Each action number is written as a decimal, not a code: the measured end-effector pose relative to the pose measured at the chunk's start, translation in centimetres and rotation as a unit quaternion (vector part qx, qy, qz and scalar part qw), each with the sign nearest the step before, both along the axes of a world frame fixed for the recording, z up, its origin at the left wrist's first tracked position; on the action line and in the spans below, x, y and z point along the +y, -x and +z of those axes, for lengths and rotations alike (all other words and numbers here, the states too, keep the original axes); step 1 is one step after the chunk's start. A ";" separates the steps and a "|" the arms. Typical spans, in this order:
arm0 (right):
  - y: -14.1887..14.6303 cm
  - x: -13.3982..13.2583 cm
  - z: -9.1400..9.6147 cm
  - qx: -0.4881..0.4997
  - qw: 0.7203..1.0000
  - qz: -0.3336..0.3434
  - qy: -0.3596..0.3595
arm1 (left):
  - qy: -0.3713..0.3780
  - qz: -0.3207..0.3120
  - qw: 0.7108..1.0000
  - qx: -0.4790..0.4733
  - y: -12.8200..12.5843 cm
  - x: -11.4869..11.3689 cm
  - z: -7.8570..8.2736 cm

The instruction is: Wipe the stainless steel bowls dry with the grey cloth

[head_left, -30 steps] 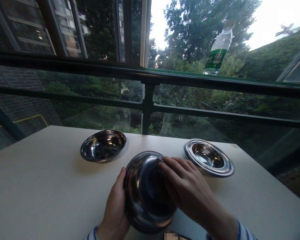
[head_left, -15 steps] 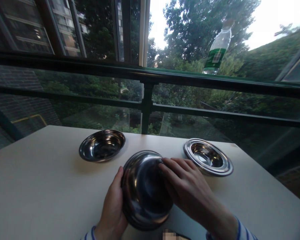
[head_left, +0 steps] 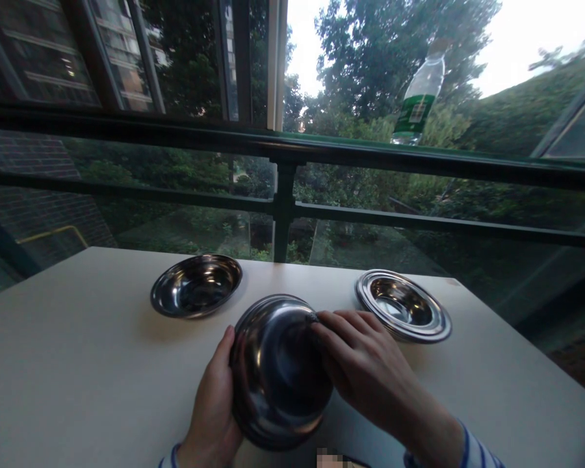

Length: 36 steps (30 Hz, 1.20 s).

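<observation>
A shiny stainless steel bowl [head_left: 273,383] is tilted with its rounded underside toward me. My left hand [head_left: 214,396] is closed on its left rim, thumb along the near side and the other fingers hidden behind it. My right hand [head_left: 370,364] is closed, its fingertips pressed to the upper right of the bowl's outside. A bit of grey, rough-textured steel wool [head_left: 312,318] peeks out at those fingertips; most of it is hidden by the hand.
On the white table [head_left: 92,364], one steel bowl [head_left: 197,286] sits at the back left and nested steel bowls [head_left: 404,305] at the back right. A dark railing [head_left: 199,136] runs behind, with a green-labelled plastic bottle [head_left: 416,110] above it.
The bowl and my left hand have shifted slightly left in view, along with the background. My right hand stays at the bowl's upper right with nearly the same grip.
</observation>
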State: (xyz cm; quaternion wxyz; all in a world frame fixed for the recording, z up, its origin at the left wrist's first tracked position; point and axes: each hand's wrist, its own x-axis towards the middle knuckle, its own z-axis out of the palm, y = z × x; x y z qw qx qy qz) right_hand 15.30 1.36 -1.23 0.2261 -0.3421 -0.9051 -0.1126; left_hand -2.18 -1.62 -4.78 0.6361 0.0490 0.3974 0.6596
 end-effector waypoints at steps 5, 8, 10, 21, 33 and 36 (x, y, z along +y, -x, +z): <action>0.5 -0.4 0.0 0.012 0.999 0.036 0.002 | -0.005 -0.019 0.999 -0.030 0.0 0.0 -0.3; 0.6 -0.7 0.0 0.017 0.998 0.056 0.015 | 0.006 -0.019 0.999 -0.033 0.2 0.1 -0.5; 0.6 -0.9 -0.2 0.028 0.999 0.033 0.028 | 0.007 -0.012 1.000 -0.027 0.3 0.2 -0.6; 1.4 -1.5 -0.5 0.051 0.996 0.046 0.060 | -0.008 -0.016 0.999 -0.029 0.0 0.0 -0.7; 1.8 -2.0 -0.7 0.033 0.993 0.107 0.038 | 0.002 -0.010 1.000 -0.019 0.3 0.2 -0.6; 1.4 -1.5 -0.7 0.050 0.996 0.056 0.040 | -0.001 -0.015 1.000 -0.027 0.3 0.2 -0.7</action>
